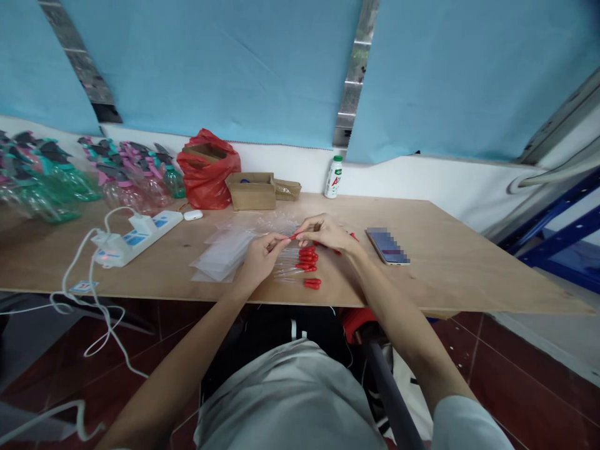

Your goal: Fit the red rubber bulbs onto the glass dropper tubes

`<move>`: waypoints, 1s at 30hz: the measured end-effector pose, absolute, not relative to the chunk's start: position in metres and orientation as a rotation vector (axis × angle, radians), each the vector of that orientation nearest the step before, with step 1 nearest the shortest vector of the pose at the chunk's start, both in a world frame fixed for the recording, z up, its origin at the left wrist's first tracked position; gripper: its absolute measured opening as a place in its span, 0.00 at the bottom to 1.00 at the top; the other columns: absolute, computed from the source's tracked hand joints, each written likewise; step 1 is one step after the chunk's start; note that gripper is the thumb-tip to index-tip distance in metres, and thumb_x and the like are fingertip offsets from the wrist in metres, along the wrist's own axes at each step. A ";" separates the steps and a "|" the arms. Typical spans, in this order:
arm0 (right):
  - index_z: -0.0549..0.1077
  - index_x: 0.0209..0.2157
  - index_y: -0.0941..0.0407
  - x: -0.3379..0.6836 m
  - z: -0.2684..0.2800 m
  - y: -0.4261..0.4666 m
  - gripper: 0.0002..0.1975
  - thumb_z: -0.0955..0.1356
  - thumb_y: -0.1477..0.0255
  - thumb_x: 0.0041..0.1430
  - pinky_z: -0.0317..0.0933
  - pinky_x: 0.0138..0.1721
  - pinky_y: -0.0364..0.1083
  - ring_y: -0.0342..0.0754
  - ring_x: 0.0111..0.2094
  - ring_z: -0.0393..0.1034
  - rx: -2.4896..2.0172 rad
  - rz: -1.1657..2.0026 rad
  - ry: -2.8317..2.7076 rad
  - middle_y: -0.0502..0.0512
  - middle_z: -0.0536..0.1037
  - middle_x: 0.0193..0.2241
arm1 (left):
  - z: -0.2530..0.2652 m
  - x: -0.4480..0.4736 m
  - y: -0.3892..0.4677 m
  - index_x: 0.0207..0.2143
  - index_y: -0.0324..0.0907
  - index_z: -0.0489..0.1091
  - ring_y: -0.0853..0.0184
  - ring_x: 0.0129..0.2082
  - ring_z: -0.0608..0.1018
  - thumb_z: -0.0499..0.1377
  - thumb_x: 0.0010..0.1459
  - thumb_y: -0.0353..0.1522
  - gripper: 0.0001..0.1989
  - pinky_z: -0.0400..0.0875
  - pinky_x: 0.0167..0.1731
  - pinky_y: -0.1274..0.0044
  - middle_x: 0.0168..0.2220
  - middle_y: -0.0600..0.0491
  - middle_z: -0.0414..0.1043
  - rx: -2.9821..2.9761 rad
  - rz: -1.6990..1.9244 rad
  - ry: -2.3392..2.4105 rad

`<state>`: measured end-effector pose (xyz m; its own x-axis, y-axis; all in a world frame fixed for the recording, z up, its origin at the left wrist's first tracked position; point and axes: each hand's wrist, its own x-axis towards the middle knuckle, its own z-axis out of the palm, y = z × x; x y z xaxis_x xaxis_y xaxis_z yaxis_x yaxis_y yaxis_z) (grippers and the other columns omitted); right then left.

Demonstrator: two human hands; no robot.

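Note:
Over the middle of the table my left hand (262, 255) and my right hand (327, 231) meet, both closed in a pinch on one dropper with a red bulb (294, 237). Its tube is mostly hidden by my fingers. Just below my hands lie several droppers (308, 256) with red bulbs and thin clear tubes, the bulbs pointing right. A separate small group of droppers (312, 284) rests closer to the front edge. Clear plastic bags (218, 259) are spread flat beside my left hand. More red bulbs show partly behind my right hand.
A phone (387, 245) lies right of my hands. Behind stand a white bottle (333, 177), a cardboard box (253, 192) and a red plastic bag (206, 181). A power strip (140, 237) with trailing cables and several spray bottles (135, 181) occupy the left of the wooden table (459, 269).

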<state>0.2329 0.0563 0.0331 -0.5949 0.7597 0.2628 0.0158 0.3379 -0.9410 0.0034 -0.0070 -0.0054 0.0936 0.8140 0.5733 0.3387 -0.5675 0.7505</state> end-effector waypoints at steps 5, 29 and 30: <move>0.85 0.38 0.58 0.230 0.035 0.054 0.18 0.83 0.59 0.52 0.78 0.38 0.47 0.48 0.30 0.83 -0.682 1.297 -1.879 0.56 0.87 0.30 | -0.007 0.002 -0.005 0.37 0.43 0.81 0.70 0.23 0.65 0.64 0.68 0.44 0.14 0.59 0.28 0.75 0.21 0.59 0.66 1.939 1.486 1.133; 0.81 0.36 0.57 0.242 0.044 0.057 0.17 0.79 0.58 0.57 0.62 0.29 0.41 0.42 0.26 0.69 -0.723 1.189 -2.170 0.49 0.80 0.26 | -0.004 0.004 -0.009 0.40 0.46 0.83 0.64 0.33 0.76 0.64 0.69 0.39 0.09 0.68 0.36 0.72 0.34 0.52 0.79 2.300 1.302 1.247; 0.81 0.35 0.57 0.243 0.045 0.057 0.18 0.79 0.57 0.57 0.60 0.28 0.41 0.41 0.25 0.68 -0.740 1.177 -2.182 0.49 0.80 0.25 | -0.004 0.004 -0.009 0.41 0.46 0.83 0.64 0.34 0.78 0.64 0.69 0.39 0.09 0.70 0.38 0.71 0.36 0.52 0.81 2.321 1.259 1.223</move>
<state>0.2429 0.0566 0.0448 -0.6990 0.6858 0.2028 0.2073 0.4657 -0.8603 0.0037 -0.0090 -0.0045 0.2822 0.7606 0.5846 0.5622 -0.6249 0.5416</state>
